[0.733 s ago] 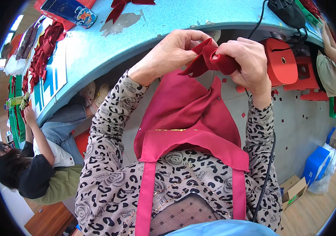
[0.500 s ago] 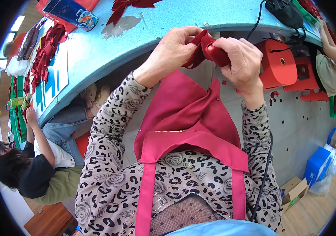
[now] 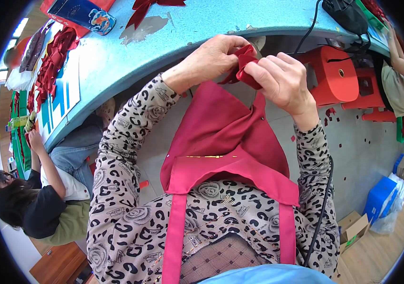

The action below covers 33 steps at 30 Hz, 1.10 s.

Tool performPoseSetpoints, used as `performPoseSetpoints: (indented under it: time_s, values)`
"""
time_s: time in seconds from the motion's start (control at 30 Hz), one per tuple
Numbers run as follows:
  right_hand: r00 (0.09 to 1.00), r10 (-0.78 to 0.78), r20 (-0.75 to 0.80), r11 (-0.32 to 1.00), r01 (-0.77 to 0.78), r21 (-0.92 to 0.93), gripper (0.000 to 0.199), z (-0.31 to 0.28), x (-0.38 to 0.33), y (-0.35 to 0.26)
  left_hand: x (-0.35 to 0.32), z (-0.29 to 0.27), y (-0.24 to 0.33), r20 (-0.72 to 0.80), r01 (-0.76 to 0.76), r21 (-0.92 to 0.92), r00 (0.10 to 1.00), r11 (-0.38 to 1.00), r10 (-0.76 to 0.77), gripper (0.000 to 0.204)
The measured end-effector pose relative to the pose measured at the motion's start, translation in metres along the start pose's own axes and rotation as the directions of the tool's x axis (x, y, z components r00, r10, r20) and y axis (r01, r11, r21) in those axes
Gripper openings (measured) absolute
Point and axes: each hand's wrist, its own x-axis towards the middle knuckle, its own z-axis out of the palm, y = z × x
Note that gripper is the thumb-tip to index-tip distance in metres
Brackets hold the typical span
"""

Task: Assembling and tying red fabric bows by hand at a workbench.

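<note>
Packages and labels: a flat blue packet (image 3: pixel 82 13) with a white and orange picture lies at the far left end of the tabletop (image 3: pixel 173 45), resting on a red sheet. A white card with blue stripes (image 3: pixel 64 92) lies along the left edge of the tabletop. A blue box (image 3: pixel 379 199) and an open cardboard carton (image 3: pixel 353 227) stand on the floor at lower right.

Surface and room: the tabletop is light blue and speckled, with a worn grey patch near a dark red ribbon bow (image 3: pixel 152 7). A heap of dark red ribbon pieces (image 3: pixel 50 66) lies at the left end. A black cable (image 3: pixel 308 31) runs off the far edge. Red plastic stools (image 3: pixel 337 73) stand under the tabletop on a grey floor strewn with small red scraps. Another person sits at lower left, a hand on the tabletop; a second co-worker shows at the right rim.

Hands: the left hand (image 3: pixel 209 59) and right hand (image 3: pixel 285 80) meet just under the near edge of the tabletop, above a red apron (image 3: pixel 225 137). Both sets of fingers are closed, pinching a small piece of dark red ribbon (image 3: pixel 245 66) between them.

Change: compared with the earlier frames, both hands have risen closer to the edge of the tabletop, with the ribbon more tightly bunched between them
</note>
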Motion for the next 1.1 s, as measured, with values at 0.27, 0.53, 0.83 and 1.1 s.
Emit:
performPoseSetpoints:
  time_s: [0.27,0.53,0.83,1.1]
  values:
    - [0.613,0.739,-0.278,0.672,-0.646,0.361,0.017,0.062,-0.022,-0.035,-0.01,0.019,-0.021,-0.435,0.016,-0.161,0.896,0.987,-0.085,0.024]
    - [0.44,0.868,-0.231,0.497,-0.768,0.404,0.016,0.091,-0.029,-0.039,-0.018,0.032,-0.054,-0.633,-0.13,-0.068,0.772,0.989,0.058,0.022]
    - [0.525,0.794,-0.306,0.608,-0.694,0.386,0.022,0.081,-0.035,-0.048,-0.026,0.046,-0.027,-0.688,-0.271,-0.227,0.724,0.936,0.043,0.013]
    - [0.39,0.826,-0.407,0.563,-0.528,0.636,0.014,0.071,-0.015,-0.059,-0.041,0.037,-0.015,-0.528,-0.221,-0.104,0.839,0.97,0.135,0.014]
